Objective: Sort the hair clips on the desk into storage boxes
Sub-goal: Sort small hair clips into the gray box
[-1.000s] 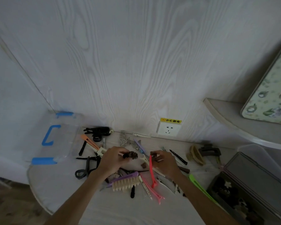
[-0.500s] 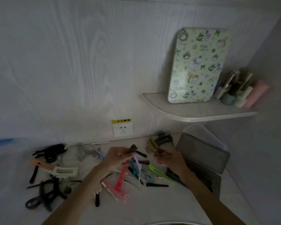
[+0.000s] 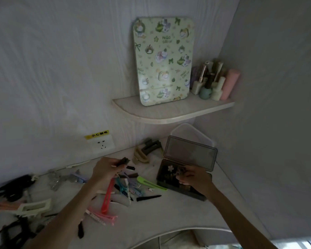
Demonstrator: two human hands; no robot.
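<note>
two hands i see: left hand [image 3: 106, 170] pinches one dark brown clip [image 3: 123, 161] above the clip pile [image 3: 126, 187] on the desk [image 3: 151, 218]; right hand [image 3: 193, 177], fingers curled around one small clip, hangs over one open dark storage box [image 3: 169, 174]. one clear box [image 3: 192, 133] stands behind it.

At frame centre the left hand [image 3: 106, 170] pinched a small dark clip [image 3: 123, 161] above the scattered hair clips [image 3: 126, 187]. Lower right, the right hand [image 3: 194, 177] held something tiny (too blurred to name) over the open dark storage box [image 3: 169, 174].
</note>
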